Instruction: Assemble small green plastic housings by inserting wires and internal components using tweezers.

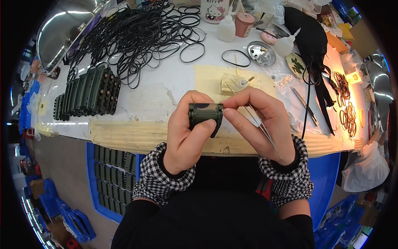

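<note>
My left hand (186,135) is closed round a small dark green part with brown and black patches (205,113), its thumb pressed on the lower face. A black ribbed band shows along the part's right edge and hangs a little below it. My right hand (261,122) is closed, its thumb and index finger pinching at the part's upper right edge. Metal tweezers (265,135) lie across the right palm, held there with their tips pointing up and left. Just beyond the hands, a small yellowish block (230,82) with a stick leaning on it sits on the table.
A heap of black rubber loops (141,37) covers the far left, with green toothed pieces (89,92) stacked before it. Squeeze bottles (226,30), a pink cup (244,24) and a round dish (262,53) stand behind. A lit lamp area is at right; a blue tray (90,166) holds green parts below.
</note>
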A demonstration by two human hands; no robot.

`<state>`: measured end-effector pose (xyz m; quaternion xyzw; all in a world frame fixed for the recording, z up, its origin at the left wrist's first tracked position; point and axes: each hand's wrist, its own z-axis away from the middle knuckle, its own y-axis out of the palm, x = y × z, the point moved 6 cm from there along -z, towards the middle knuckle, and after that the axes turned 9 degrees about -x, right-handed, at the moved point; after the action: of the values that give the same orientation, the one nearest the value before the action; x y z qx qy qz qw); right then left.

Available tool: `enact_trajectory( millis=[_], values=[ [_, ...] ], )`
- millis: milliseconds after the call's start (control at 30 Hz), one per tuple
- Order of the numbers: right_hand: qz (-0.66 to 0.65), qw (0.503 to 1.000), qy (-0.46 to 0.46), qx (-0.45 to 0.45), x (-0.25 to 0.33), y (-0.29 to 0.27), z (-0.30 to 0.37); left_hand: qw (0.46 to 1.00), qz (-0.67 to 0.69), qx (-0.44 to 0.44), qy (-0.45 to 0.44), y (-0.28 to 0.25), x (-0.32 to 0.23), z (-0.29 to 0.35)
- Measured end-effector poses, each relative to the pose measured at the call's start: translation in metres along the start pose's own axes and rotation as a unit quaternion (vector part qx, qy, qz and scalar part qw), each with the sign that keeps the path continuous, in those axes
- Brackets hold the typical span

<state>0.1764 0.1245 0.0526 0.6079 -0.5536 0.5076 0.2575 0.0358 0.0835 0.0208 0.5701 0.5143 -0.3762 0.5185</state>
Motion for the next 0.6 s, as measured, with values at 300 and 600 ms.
enact_trajectory(
  millis=[300,600],
  values=[
    [-0.045,0.998,0.035,0.038,-0.002,0.004,-0.001,1.000,0.013,-0.009,-0.004,0.000,-0.002,0.001],
    [0.070,0.997,-0.022,-0.019,0.011,-0.011,0.001,0.990,0.060,-0.017,-0.123,0.003,0.010,-0.001]
  ],
)
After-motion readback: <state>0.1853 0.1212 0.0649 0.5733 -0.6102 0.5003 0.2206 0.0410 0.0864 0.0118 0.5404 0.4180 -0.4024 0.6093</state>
